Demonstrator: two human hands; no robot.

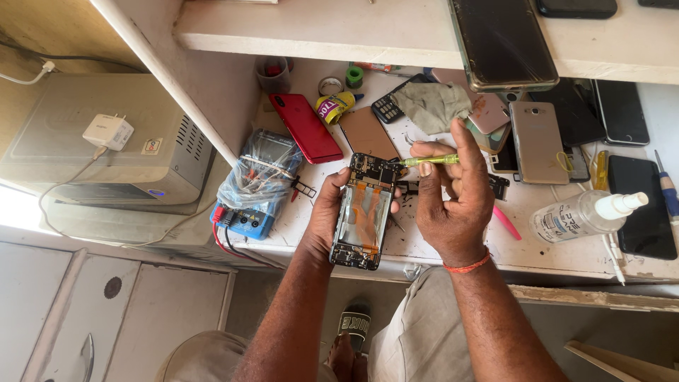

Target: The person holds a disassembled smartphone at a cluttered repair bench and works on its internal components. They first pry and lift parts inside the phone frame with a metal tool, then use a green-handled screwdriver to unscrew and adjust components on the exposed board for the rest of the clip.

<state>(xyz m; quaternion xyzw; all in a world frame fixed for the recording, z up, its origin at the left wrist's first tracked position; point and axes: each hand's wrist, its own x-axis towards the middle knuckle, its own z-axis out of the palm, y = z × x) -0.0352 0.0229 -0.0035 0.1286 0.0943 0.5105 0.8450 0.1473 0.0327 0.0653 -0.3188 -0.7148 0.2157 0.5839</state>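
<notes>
The left hand [327, 212] grips the opened phone [364, 211] by its left edge; the right hand [453, 198] pinches a yellow-green screwdriver [428, 160] at the phone's far end.

phones [537, 141] crowding right, multimeter [253, 185] left

**A phone repair workshop**

A worn white table [566, 255] carries many phones [539, 141], some without backs, beside a red back cover [305, 127], a plastic-wrapped blue meter [254, 187], tape rolls [330, 85] and a spray bottle [583, 216]. More handsets lie on the shelf [318, 32] above. An opened phone [364, 212] shows bare internals.
</notes>
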